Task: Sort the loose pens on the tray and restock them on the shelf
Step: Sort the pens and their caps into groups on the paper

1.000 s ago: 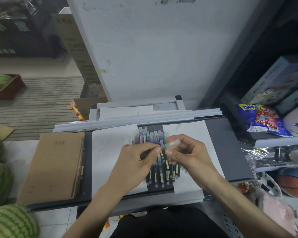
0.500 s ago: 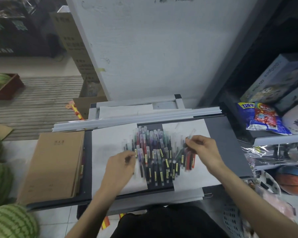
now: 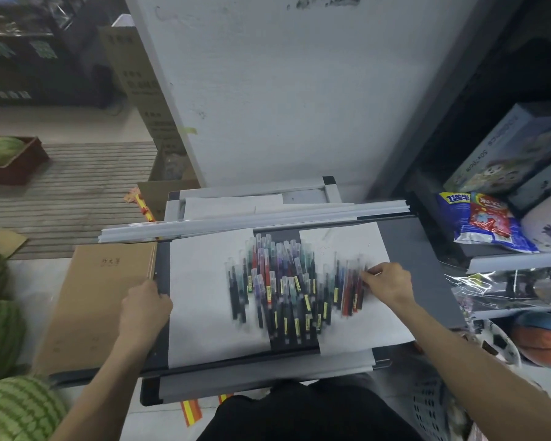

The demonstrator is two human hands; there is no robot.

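Pens (image 3: 280,281) mid-sort by colour: right hand (image 3: 390,283) touching red group (image 3: 352,291), left hand (image 3: 145,308) at tray (image 3: 427,275) edge, grips unclear; next, isolate one pen.

1. This looks like a small general shop, with stock on the floor and on a shelf (image 3: 516,261).
2. Whole watermelons (image 3: 0,329) sit on the floor at the left, and one more lies in a red crate (image 3: 29,167) farther back.
3. The shelf at the right carries a bright snack bag (image 3: 481,221) and a printed box (image 3: 506,148). Lower down is a basketball (image 3: 544,338) beside plastic-wrapped goods.
4. Printed cardboard cartons (image 3: 140,84) stand behind.
5. Many similar pens (image 3: 287,281) with small yellow labels lie on a tray (image 3: 427,265).
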